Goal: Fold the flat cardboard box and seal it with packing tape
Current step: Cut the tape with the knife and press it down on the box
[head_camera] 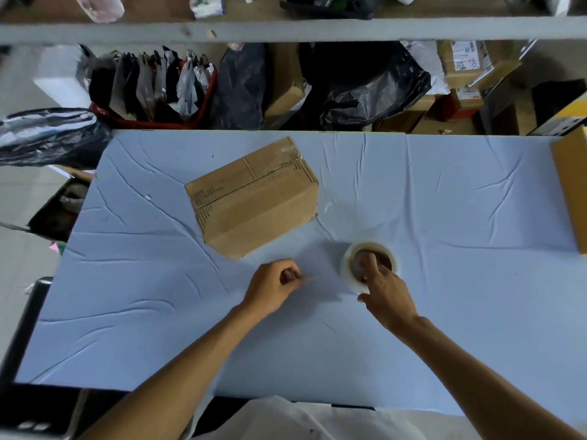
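Note:
A brown cardboard box stands folded up on the light blue table cover, turned at an angle, with clear tape along its top seam. A roll of clear packing tape sits to the right of and nearer than the box. My right hand grips the roll, with fingers inside its core. My left hand is left of the roll, fingers pinched on the free end of the tape, which is stretched faintly between the two hands.
Another cardboard box stands at the table's right edge. Behind the table lie black plastic bags, parcels and a red basket of packets. A grey shelf beam runs overhead. A bagged bundle sits far left.

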`<state>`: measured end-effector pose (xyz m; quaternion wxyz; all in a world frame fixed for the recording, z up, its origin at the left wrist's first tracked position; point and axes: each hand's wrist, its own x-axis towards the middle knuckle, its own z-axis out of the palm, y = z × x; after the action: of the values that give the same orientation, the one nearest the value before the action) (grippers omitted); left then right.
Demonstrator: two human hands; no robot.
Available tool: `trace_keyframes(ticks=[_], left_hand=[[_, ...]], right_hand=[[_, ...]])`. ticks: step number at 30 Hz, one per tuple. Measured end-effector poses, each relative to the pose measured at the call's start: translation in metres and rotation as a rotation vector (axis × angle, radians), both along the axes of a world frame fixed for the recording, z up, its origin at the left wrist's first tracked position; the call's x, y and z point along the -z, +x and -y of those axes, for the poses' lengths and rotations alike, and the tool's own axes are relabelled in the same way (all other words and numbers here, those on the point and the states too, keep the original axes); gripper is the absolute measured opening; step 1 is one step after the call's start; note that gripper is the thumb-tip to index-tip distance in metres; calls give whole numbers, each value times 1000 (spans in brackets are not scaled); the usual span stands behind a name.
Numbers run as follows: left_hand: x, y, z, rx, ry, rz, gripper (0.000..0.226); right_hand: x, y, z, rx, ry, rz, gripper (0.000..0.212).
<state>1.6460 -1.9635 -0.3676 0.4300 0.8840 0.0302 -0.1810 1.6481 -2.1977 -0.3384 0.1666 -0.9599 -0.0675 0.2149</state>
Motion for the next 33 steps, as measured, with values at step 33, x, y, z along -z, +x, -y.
trace_keyframes(ticks=[33], left_hand=[[-115, 115, 14, 96, 124, 402, 28]], right_hand=[[-69, 89, -70, 939, 1213, -149, 35]])
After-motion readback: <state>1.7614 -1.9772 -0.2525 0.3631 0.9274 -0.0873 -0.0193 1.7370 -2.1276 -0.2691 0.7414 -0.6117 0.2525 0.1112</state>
